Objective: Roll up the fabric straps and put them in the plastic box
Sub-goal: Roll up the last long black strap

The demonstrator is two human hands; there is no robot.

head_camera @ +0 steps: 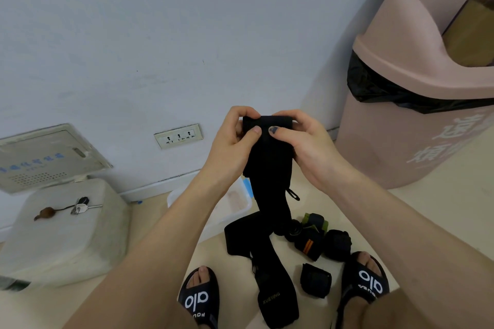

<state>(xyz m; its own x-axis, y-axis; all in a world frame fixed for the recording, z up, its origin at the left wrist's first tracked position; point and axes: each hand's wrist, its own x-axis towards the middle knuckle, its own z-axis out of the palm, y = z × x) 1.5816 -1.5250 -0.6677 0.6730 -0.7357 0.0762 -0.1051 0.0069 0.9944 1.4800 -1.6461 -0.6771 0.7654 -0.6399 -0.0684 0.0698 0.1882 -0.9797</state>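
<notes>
1. Head view: a long black fabric strap (267, 157) is held up in front of a pale wall; its top end is pinched by the left hand (235, 141) and the right hand (302, 144), fingers curled round it, thumbs on the front.
2. The strap's tail hangs to the floor (417, 203), beside rolled black straps (336, 244).
3. A clear plastic box (240, 203) is seen on the floor behind the left forearm.
4. A pink plastic bin (417, 104) stands at the right.
</notes>
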